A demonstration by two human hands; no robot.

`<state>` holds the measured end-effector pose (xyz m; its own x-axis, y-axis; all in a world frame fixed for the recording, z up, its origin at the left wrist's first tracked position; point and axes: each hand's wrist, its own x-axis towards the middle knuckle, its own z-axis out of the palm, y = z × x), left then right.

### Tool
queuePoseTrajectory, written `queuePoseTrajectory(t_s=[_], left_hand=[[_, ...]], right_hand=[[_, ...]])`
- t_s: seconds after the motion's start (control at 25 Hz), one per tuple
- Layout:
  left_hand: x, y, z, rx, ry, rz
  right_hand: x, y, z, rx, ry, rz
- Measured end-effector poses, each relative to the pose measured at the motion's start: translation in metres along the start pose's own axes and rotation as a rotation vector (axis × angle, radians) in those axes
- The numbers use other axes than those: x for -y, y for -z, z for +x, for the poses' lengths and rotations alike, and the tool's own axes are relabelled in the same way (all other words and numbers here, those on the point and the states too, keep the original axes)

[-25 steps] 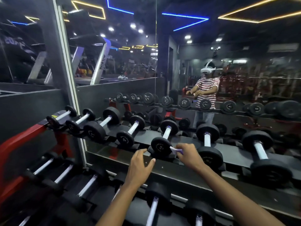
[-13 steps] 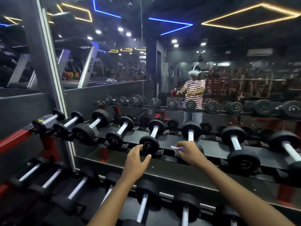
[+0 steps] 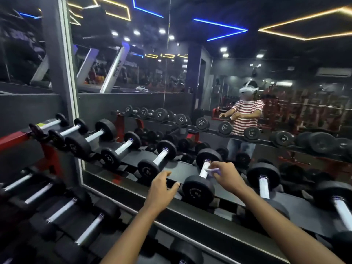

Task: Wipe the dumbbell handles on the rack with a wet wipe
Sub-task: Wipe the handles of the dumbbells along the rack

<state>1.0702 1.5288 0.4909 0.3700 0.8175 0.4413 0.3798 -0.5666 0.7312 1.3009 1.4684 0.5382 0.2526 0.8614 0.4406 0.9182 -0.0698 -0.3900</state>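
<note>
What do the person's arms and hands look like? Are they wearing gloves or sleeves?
No gloves. The left hand and right hand are bare, with no rings or watch that show. Both forearms are bare too, with no sleeve in sight. In the mirror, the person wears a short-sleeved shirt with red and white stripes.

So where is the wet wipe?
The wet wipe is pinched in the right hand, against a dumbbell handle on the top rack shelf, centre-right in the head view.
</note>
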Motion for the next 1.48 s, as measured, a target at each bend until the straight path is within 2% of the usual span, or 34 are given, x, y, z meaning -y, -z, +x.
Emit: queuePoseTrajectory(t_s=[0.28,0.56,0.64,0.72,0.84,0.96,1.04,1.2,1.4,1.48], left_hand=[[-0.022,-0.079,0.027,-0.062,0.087,0.045],[-0.025,-0.129,0.037,-0.062,0.149,0.091],[-0.024,-0.14,0.037,-0.082,0.153,0.107],[-0.022,-0.146,0.037,-0.119,0.153,0.128],[-0.018,-0.15,0.035,-0.143,0.125,0.173],[-0.018,-0.149,0.035,-0.136,0.113,0.187],[-0.021,-0.148,0.035,-0.129,0.107,0.184],[-0.021,-0.145,0.035,-0.107,0.123,0.172],[-0.021,-0.144,0.036,-0.1,0.115,0.195],[-0.019,-0.145,0.035,-0.101,0.102,0.193]], right_hand=[[-0.069,-0.013,0.046,0.086,0.045,-0.003],[-0.075,-0.045,0.076,0.372,0.455,-0.214],[-0.083,-0.051,0.081,0.475,0.47,-0.152],[-0.092,-0.055,0.084,0.49,0.466,-0.107],[-0.1,-0.054,0.091,0.388,0.468,-0.168],[-0.113,-0.049,0.103,0.246,0.388,-0.294],[-0.12,-0.049,0.111,0.242,0.339,-0.294],[-0.115,-0.059,0.109,0.289,0.281,-0.141],[-0.094,-0.062,0.088,0.515,0.476,-0.04],[-0.087,-0.06,0.088,0.566,0.471,0.029]])
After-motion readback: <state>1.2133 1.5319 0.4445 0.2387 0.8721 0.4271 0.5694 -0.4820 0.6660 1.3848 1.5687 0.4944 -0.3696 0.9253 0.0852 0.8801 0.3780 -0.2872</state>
